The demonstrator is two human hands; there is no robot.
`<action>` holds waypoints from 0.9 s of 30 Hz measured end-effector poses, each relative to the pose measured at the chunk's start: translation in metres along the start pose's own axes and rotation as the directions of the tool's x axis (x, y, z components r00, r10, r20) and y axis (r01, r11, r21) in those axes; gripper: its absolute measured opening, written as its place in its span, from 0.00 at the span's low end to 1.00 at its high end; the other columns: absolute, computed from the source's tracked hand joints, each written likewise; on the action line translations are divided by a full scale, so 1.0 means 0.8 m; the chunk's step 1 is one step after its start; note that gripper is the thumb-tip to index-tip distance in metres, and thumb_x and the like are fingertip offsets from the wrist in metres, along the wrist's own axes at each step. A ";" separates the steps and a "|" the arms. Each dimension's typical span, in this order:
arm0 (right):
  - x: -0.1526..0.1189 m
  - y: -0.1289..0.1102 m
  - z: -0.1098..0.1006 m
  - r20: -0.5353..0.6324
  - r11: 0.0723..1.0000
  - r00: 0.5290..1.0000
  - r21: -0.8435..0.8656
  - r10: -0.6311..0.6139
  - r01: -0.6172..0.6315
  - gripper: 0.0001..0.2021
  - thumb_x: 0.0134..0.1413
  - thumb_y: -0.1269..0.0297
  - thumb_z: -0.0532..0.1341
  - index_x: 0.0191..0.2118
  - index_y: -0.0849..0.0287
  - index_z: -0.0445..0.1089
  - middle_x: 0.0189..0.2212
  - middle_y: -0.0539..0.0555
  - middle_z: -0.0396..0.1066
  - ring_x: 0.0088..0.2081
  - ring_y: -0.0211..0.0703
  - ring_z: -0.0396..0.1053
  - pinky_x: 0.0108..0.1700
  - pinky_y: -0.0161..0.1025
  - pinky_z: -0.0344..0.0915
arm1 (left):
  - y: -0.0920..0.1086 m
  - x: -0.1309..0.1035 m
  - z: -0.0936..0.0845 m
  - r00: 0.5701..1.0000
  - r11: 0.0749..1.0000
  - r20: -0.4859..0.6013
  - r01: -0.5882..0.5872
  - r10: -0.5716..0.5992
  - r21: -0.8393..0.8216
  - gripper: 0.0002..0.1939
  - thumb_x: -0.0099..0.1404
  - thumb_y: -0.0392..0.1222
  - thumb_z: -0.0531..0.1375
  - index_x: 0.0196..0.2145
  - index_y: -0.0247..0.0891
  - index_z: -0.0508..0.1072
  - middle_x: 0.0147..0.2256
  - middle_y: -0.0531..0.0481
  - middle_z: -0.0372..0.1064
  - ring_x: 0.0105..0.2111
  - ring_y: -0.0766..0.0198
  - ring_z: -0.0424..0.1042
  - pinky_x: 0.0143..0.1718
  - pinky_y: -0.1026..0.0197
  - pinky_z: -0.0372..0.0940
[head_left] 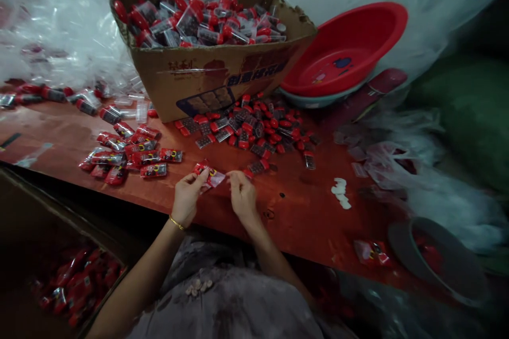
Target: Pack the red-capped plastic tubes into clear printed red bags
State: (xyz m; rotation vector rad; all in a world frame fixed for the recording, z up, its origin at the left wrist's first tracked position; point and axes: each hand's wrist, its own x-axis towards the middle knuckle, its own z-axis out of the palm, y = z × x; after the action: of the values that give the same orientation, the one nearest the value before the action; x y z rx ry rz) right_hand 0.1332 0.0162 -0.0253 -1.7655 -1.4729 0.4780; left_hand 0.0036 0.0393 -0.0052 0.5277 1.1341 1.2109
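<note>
My left hand (187, 193) pinches a small plastic packet (215, 176), printed red with a black and yellow figure, thumb on top. Its clear end points right. My right hand (242, 193) is at that end with fingers curled together; whether they grip the packet's edge or something small is hidden. Left of my hands lies a pile of similar filled packets (131, 153). Beyond my right hand is a heap of small clear containers with red caps and dark contents (258, 124).
Behind stands a cardboard box (199, 77) full of red-capped containers. Red basin (358, 26) leans at back right. White discs (341, 193), a plastic bag (392, 161), a single packet (373, 252) and a grey bowl (437, 259) lie right. Another box (59, 212) holds packets below left.
</note>
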 end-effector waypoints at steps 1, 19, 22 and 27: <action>0.000 0.004 -0.010 -0.019 0.988 1.000 -0.155 0.004 -0.007 0.23 0.60 0.48 0.45 0.40 0.61 0.67 0.33 0.56 0.70 0.34 0.43 0.68 0.36 0.36 0.61 | 0.003 0.000 -0.001 1.000 1.000 0.001 0.019 -0.019 -0.010 0.17 0.40 0.48 0.71 0.21 0.32 0.72 0.20 0.55 0.69 0.19 0.72 0.66 0.26 0.67 0.64; -0.032 0.049 -0.065 0.065 0.996 0.994 0.012 0.092 -0.093 0.15 0.61 0.60 0.45 0.40 0.60 0.65 0.26 0.54 0.74 0.24 0.40 0.70 0.32 0.36 0.64 | 0.007 -0.010 -0.006 0.963 0.971 0.135 0.237 -0.234 -0.009 0.21 0.40 0.51 0.71 0.26 0.33 0.73 0.26 0.49 0.73 0.26 0.68 0.71 0.29 0.66 0.63; -0.052 0.030 -0.086 0.131 0.952 0.989 0.287 0.072 -0.107 0.15 0.60 0.56 0.48 0.39 0.58 0.66 0.25 0.52 0.73 0.19 0.36 0.66 0.28 0.34 0.64 | 0.006 -0.010 -0.005 0.966 0.975 0.132 0.220 -0.221 0.020 0.22 0.39 0.52 0.71 0.27 0.32 0.74 0.26 0.48 0.73 0.26 0.68 0.70 0.29 0.66 0.64; -0.061 0.010 -0.097 0.259 0.890 0.962 0.415 0.083 -0.188 0.16 0.57 0.53 0.51 0.38 0.59 0.69 0.18 0.48 0.68 0.16 0.34 0.60 0.19 0.31 0.56 | -0.001 -0.010 -0.006 0.971 0.988 0.181 0.144 -0.153 0.063 0.20 0.41 0.52 0.70 0.26 0.32 0.76 0.26 0.49 0.74 0.26 0.68 0.70 0.31 0.64 0.64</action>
State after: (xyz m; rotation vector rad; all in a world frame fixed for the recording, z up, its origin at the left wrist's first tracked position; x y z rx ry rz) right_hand 0.1809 -0.0552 0.0084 -1.4894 -1.2709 1.0386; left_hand 0.0005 0.0305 -0.0042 0.5702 1.0277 0.9854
